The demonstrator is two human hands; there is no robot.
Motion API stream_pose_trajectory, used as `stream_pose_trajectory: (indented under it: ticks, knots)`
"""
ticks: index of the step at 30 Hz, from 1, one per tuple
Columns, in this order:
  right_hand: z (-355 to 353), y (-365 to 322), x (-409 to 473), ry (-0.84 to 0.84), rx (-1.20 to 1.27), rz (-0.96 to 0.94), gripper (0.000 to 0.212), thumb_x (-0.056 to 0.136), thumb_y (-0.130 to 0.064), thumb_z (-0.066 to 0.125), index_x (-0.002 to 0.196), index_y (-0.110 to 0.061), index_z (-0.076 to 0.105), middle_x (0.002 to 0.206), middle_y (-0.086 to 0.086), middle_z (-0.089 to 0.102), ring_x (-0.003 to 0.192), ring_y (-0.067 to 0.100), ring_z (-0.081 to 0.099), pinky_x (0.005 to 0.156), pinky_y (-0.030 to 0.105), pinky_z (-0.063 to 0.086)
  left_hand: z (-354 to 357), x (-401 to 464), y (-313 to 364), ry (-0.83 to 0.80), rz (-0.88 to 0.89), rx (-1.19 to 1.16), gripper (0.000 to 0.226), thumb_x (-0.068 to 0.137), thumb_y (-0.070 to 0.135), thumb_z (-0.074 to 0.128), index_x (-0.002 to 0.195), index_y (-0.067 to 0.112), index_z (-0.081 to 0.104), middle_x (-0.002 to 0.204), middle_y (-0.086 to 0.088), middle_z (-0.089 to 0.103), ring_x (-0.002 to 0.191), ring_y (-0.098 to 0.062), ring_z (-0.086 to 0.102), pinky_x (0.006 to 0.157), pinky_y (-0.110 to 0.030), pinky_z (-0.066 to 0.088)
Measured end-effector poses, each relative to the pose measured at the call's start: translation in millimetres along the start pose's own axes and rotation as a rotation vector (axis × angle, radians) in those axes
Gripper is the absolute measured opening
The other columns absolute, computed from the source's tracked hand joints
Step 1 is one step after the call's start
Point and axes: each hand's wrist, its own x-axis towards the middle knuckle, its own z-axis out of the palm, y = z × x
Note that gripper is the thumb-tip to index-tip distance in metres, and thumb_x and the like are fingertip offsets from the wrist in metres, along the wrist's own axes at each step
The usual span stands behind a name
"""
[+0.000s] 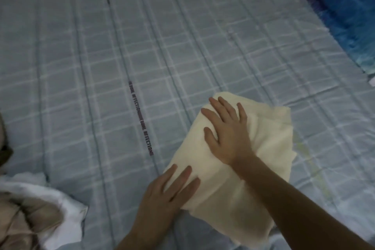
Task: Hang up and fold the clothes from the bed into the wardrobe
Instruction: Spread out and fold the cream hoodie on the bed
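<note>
On bed (101, 57), pale blue checked sheet, wide-angle view looking down from head height. Far left edge: sliver of something dark olive, too cropped to identify. Lower left corner: bunched white and beige bedding (40, 215), rumpled, lying on sheet, well apart from hands. Centre: dark printed lettering strip (141, 118) running diagonally down sheet, letters too blurred to read fully; second dark strip near top edge, also unreadable. Right of centre, near lower edge: cream garment (269, 134), folded into compact, roughly rectangular bundle, lying flat on sheet at a slant, near end toward lower right, far end toward upper centre. Left hand (166, 195) at bundle's near left edge, palm down, fingers straight and close together, fingertips resting on cream cloth, heel of hand on sheet just beside it; holding nothing. Right hand (225, 130) farther up, on top of bundle, palm down, fingers spread wide and straight, pressing flat on cloth; no grip, nothing pinched. Right forearm crossing over bundle from lower right corner. Faint yellowish marks on sheet just right of garment. Upper right corner: dark fabric with blue and purple pattern (345, 16) along bed's far side, blurred, edge touching checked sheet.
</note>
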Motion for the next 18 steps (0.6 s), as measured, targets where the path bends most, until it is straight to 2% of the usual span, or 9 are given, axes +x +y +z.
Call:
stream_pose_trajectory:
  ticks: [2,4,6,8,9,11,13,15,18]
  knots:
    - [4,-3,3,-0.011,-0.021,0.017,0.049,0.087,-0.041,0.044,0.13,-0.023,0.058,0.151,0.001,0.041,0.142,0.022,0.031,0.116,0.054,0.014,9,-6,-7,-0.072,-0.025,-0.079,0.076,0.084,0.014,0.052,0.153,0.031,0.026,0.161,0.003,0.023,0.142,-0.029,0.033,0.1,-0.043,0.042]
    - [2,-4,7,-0.047,-0.029,0.026,0.049,0.086,-0.042,0.043,0.13,-0.024,0.057,0.152,0.001,0.04,0.142,0.022,0.03,0.116,0.053,0.014,4,-1,-10,-0.142,-0.019,-0.172,0.086,0.073,0.014,0.052,0.154,0.03,0.026,0.162,0.003,0.022,0.145,-0.028,0.026,0.107,-0.043,0.035]
    - [-4,-4,9,-0.096,-0.033,0.033,0.052,0.086,-0.042,0.037,0.132,-0.026,0.054,0.153,-0.001,0.037,0.144,0.021,0.026,0.117,0.053,0.011,-17,10,-9,-0.154,-0.02,-0.272,0.065,0.084,0.025,0.046,0.148,0.03,0.04,0.157,0.002,0.034,0.138,-0.027,0.037,0.103,-0.041,0.038]
    - [-14,-4,19,-0.188,0.024,0.024,0.059,0.083,-0.038,0.027,0.137,-0.029,0.048,0.156,-0.003,0.03,0.146,0.018,0.018,0.117,0.051,0.005,-48,38,-6,-0.114,-0.083,-0.38,0.043,0.088,0.034,0.042,0.127,0.031,0.061,0.14,0.006,0.054,0.115,-0.021,0.055,0.088,-0.039,0.046]
    - [-24,-2,26,-0.274,0.08,0.03,0.062,0.081,-0.036,0.025,0.141,-0.031,0.044,0.158,-0.005,0.024,0.147,0.016,0.012,0.117,0.049,0.001,-62,56,-4,-0.129,-0.177,-0.413,0.034,0.087,0.039,0.042,0.109,0.032,0.068,0.124,0.012,0.062,0.101,-0.016,0.059,0.08,-0.037,0.048]
    - [-45,3,42,-0.545,0.096,0.035,0.066,0.081,-0.029,0.036,0.146,-0.036,0.034,0.161,-0.007,0.014,0.147,0.014,0.006,0.117,0.049,0.001,-70,83,-1,-0.243,-0.461,-0.464,0.028,0.08,0.058,0.044,0.082,0.035,0.059,0.098,0.02,0.057,0.086,-0.006,0.056,0.074,-0.032,0.046]
    - [-67,6,64,-0.763,-0.077,-0.009,0.073,0.081,-0.02,0.058,0.146,-0.038,0.03,0.161,-0.005,0.009,0.147,0.019,0.008,0.115,0.055,0.009,-57,96,-9,-0.367,-0.705,-0.56,0.042,0.064,0.071,0.057,0.088,0.039,0.045,0.1,0.02,0.046,0.091,-0.007,0.052,0.079,-0.028,0.044]
    - [-77,2,80,-0.817,-0.264,-0.098,0.077,0.078,-0.019,0.071,0.143,-0.035,0.031,0.162,0.002,0.0,0.149,0.022,0.004,0.114,0.06,0.008,-46,104,-20,-0.534,-0.859,-0.691,0.07,0.05,0.073,0.072,0.101,0.039,0.039,0.11,0.016,0.047,0.102,-0.01,0.053,0.087,-0.03,0.046]
    - [-71,-11,85,-0.832,-0.529,-0.409,0.091,0.078,-0.032,0.075,0.149,-0.021,0.02,0.163,0.003,-0.007,0.15,0.019,0.0,0.116,0.057,0.006,-45,107,-26,-0.759,-0.925,-0.81,0.095,0.057,0.062,0.086,0.131,0.033,0.034,0.127,0.014,0.049,0.115,-0.01,0.051,0.092,-0.027,0.043]
